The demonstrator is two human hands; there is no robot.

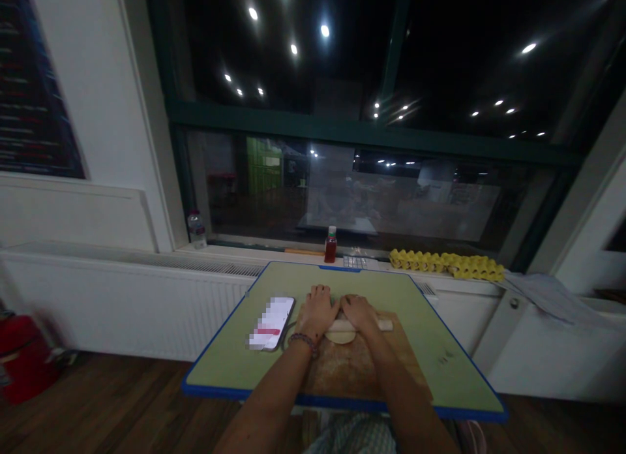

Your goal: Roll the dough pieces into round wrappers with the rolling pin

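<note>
A pale rolling pin [385, 325] lies across a wooden board [342, 372], on top of a flat round of dough [341, 337]. My left hand [317, 310] rests over the pin's left part, palm down, fingers bent over its far side. Beside it, my right hand [359, 310] is closed over the pin further right, its fingers turned toward the left hand. The thumbs are close together. Dough shows just below the pin, between the hands; the rest of it is hidden. A beaded bracelet circles the left wrist.
The board lies on a green table with a blue rim [215, 392]. A lit phone [272, 323] is left of my hands. Along the windowsill stand a bottle of red liquid [330, 245], a clear bottle [196, 231] and yellow egg trays [445, 263]. A radiator [122, 304] is behind.
</note>
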